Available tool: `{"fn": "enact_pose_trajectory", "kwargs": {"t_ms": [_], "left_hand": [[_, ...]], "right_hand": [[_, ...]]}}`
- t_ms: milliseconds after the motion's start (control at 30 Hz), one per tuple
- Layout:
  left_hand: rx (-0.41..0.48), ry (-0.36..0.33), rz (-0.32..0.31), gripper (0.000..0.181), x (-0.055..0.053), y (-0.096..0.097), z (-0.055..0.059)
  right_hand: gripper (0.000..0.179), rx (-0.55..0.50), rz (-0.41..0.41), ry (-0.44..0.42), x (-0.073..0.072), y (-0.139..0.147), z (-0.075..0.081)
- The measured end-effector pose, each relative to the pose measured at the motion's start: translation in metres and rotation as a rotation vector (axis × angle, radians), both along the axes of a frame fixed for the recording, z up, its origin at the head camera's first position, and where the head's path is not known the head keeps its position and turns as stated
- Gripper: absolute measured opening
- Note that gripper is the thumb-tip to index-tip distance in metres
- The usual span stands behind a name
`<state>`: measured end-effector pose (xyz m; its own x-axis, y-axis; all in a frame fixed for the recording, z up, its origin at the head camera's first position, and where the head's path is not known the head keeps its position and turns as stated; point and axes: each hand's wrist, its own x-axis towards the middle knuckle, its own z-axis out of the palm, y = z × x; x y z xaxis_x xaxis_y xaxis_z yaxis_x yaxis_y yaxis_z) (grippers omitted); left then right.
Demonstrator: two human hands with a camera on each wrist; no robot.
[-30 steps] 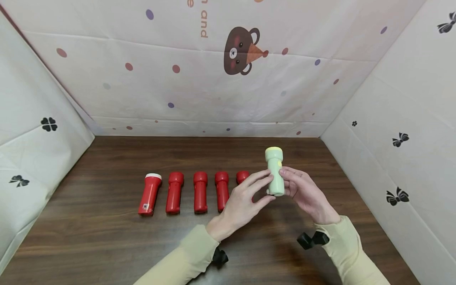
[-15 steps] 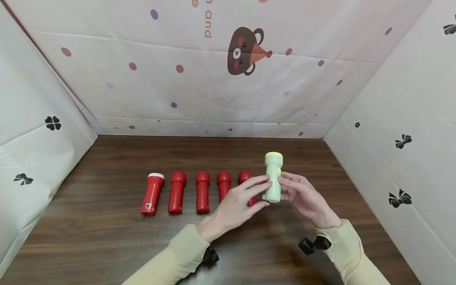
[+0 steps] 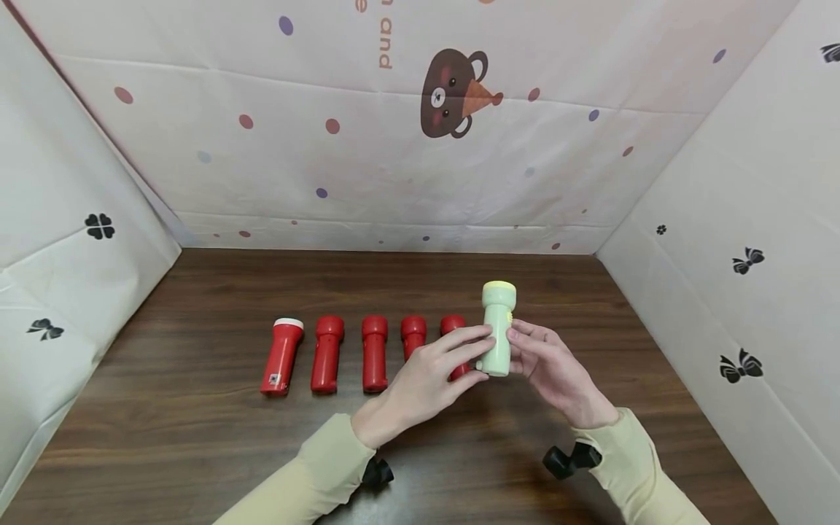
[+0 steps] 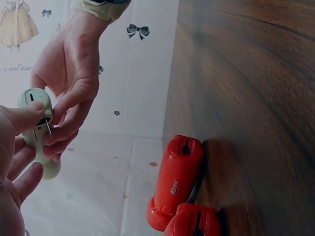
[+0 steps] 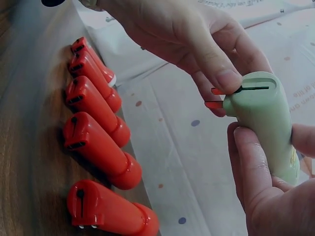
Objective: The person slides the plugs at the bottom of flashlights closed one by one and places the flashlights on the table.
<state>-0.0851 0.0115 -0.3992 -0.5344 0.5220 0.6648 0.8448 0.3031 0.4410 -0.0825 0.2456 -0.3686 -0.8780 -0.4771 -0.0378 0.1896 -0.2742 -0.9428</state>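
A pale green flashlight (image 3: 498, 321) with a yellow rim at its head is held above the table, head end away from me. My left hand (image 3: 426, 375) pinches its base end, the thumb on the end cap beside a dark slot, as the right wrist view shows. My right hand (image 3: 554, 372) grips the body from the right with thumb and fingers. Two metal plug prongs (image 5: 214, 104) stick out from the side of the flashlight near its base. In the left wrist view a prong shows close to the right hand's fingers.
Several red flashlights lie in a row on the brown wooden table (image 3: 197, 452), to the left and partly behind my left hand. The leftmost red flashlight (image 3: 281, 357) has a white rim and a small label. Patterned white cloth walls (image 3: 367, 168) enclose the table.
The green flashlight has come down and a little to the left, with both hands moving along with it. The red flashlights lie as before, and the head view has shifted slightly.
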Motion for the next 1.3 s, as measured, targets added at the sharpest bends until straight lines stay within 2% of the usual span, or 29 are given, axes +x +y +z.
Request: {"fn": "enact_pose_trajectory", "kwargs": {"t_ms": [433, 867, 1300], "left_hand": [[0.018, 0.048, 0.008, 0.053, -0.001, -0.004, -0.001], [0.021, 0.076, 0.045, 0.053, 0.001, -0.004, 0.000], [0.051, 0.114, 0.067, 0.052, 0.001, -0.005, -0.002]], "right_hand": [[0.034, -0.030, 0.001, -0.012, 0.002, -0.008, -0.002], [0.034, -0.043, -0.032, 0.020, 0.004, -0.014, -0.001], [0.036, -0.103, -0.033, 0.014, 0.005, -0.020, -0.003]]}}
